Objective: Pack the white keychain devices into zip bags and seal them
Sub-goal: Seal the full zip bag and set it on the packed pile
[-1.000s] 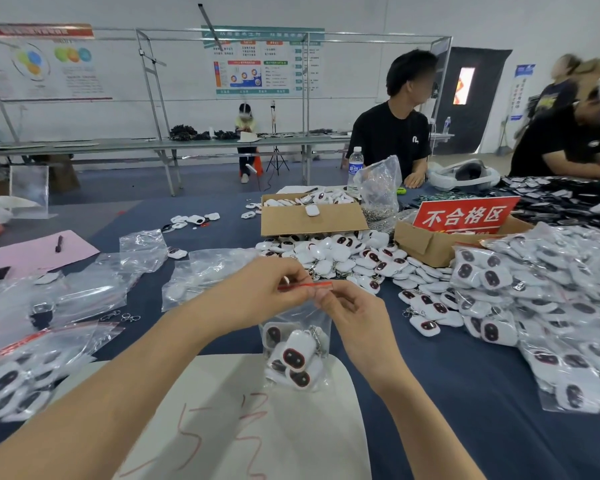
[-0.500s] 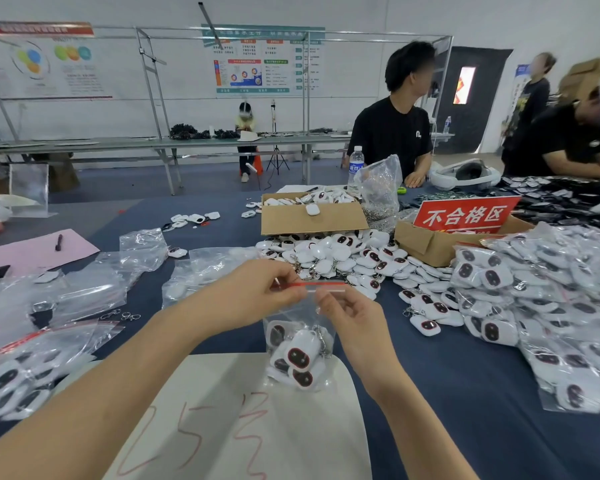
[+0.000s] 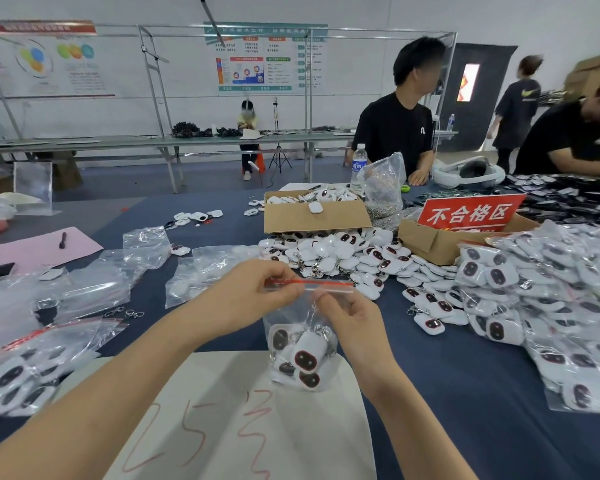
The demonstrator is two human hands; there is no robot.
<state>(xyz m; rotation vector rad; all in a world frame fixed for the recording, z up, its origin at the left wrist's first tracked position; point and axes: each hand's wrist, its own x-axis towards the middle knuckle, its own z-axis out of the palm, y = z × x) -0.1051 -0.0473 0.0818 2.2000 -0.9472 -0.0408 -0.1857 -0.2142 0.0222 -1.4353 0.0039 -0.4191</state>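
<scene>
Pinching the zip bag (image 3: 291,322) at its red-lined seal strip (image 3: 321,285), left hand (image 3: 253,294) and right hand (image 3: 352,322) hold it above the white sheet (image 3: 326,427), white keychain devices (image 3: 305,356) bunched at its bottom; a sound seal likely needs firm, continuous pressure to the strip's far end.

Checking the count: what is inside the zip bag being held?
Several white keychain devices with dark oval faces sit bunched at the bottom of the zip bag. They overlap, so those behind are hidden and the count cannot be told.
</scene>
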